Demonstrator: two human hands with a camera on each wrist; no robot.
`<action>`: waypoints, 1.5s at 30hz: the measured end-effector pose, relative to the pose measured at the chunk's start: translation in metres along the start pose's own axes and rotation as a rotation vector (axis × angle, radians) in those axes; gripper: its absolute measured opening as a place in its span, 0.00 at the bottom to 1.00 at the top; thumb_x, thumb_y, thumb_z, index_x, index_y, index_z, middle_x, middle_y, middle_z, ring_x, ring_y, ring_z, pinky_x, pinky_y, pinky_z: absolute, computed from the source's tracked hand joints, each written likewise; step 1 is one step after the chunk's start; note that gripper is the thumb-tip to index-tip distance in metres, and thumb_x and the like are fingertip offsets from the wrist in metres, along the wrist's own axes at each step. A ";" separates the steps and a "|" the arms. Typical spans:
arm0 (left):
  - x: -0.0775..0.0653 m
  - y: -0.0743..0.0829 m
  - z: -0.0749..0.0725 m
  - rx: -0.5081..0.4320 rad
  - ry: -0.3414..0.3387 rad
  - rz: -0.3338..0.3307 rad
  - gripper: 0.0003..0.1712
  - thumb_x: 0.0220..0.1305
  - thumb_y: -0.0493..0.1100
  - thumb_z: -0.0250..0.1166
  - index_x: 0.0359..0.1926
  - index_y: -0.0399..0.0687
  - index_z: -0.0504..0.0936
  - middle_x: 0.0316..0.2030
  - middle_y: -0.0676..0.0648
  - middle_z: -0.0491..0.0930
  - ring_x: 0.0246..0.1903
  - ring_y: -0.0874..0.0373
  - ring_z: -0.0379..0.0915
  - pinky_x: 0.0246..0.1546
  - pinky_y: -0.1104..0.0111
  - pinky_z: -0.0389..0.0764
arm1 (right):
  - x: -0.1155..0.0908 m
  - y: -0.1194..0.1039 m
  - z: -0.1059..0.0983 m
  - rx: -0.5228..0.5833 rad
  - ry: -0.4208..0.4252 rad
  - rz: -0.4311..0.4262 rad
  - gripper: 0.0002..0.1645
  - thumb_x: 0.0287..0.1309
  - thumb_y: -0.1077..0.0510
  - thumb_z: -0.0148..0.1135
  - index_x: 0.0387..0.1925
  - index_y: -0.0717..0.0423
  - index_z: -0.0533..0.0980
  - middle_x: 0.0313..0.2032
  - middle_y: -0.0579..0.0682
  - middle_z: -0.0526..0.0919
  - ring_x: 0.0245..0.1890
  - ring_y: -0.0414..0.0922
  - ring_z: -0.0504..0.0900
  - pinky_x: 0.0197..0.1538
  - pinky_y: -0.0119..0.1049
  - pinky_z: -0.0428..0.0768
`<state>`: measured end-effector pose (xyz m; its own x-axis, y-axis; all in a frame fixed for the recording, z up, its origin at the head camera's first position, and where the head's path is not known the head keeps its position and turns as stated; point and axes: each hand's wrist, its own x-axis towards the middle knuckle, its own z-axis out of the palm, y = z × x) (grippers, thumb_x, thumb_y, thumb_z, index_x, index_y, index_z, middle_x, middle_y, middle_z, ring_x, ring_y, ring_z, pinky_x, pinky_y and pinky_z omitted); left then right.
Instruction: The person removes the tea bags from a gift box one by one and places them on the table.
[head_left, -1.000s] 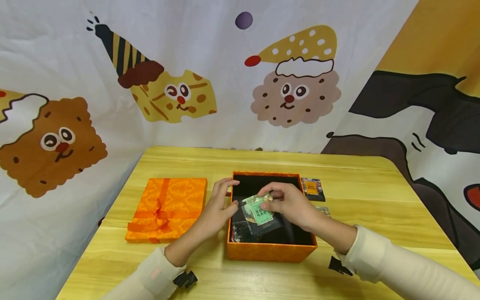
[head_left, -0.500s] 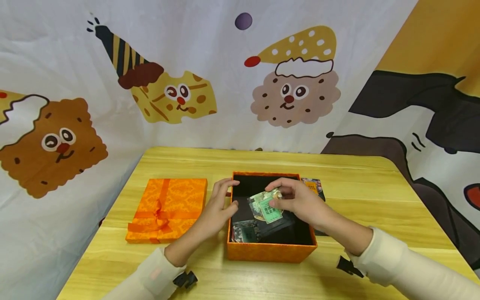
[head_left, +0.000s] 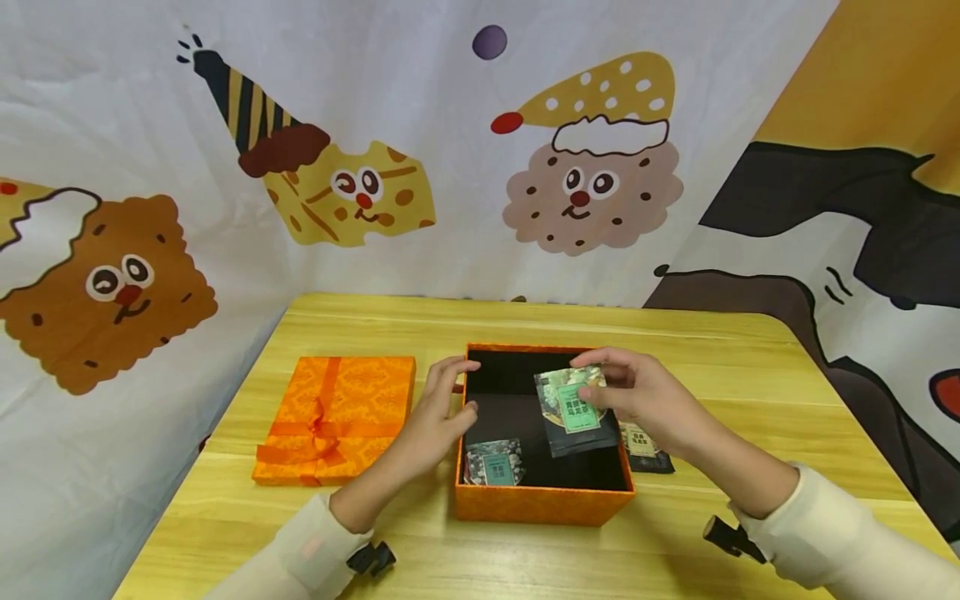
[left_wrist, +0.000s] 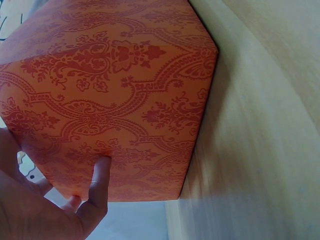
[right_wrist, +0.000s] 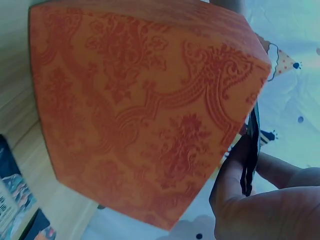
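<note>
In the head view, my left hand holds the left wall of an open orange gift box with a black inside. Its thumb and a finger reach over the rim; the left wrist view shows another finger against the patterned outer wall. Above the right part of the box, my right hand pinches a dark tea bag packet with a green label by its upper right edge. The right wrist view has this packet edge-on between thumb and fingers. Another tea packet lies in the box's near left corner.
The orange lid with a ribbon bow lies left of the box. Right of the box, a tea packet is on the wooden table, partly behind my right hand. A cartoon-printed curtain hangs behind the table.
My right hand has moved right with the green-labelled packet, which now faces up more fully. The packet in the box's near left corner is uncovered. My left hand has stayed in place.
</note>
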<state>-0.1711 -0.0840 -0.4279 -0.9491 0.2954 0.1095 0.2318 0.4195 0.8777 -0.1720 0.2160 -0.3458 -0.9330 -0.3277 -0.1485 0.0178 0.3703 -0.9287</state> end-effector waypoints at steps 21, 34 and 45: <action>-0.001 0.004 0.000 -0.015 0.008 -0.004 0.33 0.71 0.41 0.59 0.75 0.54 0.64 0.78 0.47 0.50 0.67 0.39 0.67 0.61 0.41 0.71 | -0.027 0.022 -0.046 0.090 0.087 0.069 0.18 0.73 0.51 0.61 0.59 0.53 0.75 0.48 0.49 0.80 0.40 0.45 0.79 0.37 0.39 0.80; -0.001 0.003 0.001 -0.022 0.007 0.001 0.33 0.71 0.40 0.59 0.74 0.55 0.64 0.78 0.46 0.50 0.65 0.40 0.67 0.60 0.43 0.73 | -0.042 0.049 -0.072 0.061 0.142 0.109 0.15 0.77 0.49 0.55 0.58 0.45 0.77 0.55 0.39 0.76 0.41 0.42 0.75 0.35 0.39 0.77; -0.001 0.003 0.000 -0.019 0.010 0.000 0.33 0.70 0.40 0.60 0.74 0.56 0.65 0.78 0.45 0.50 0.67 0.39 0.66 0.64 0.41 0.69 | -0.049 0.076 -0.082 0.076 0.157 0.201 0.15 0.78 0.47 0.51 0.57 0.46 0.77 0.52 0.39 0.75 0.37 0.41 0.76 0.35 0.40 0.79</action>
<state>-0.1696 -0.0830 -0.4253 -0.9514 0.2862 0.1140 0.2275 0.4033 0.8863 -0.1547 0.3309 -0.3810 -0.9524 -0.1132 -0.2831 0.2293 0.3461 -0.9097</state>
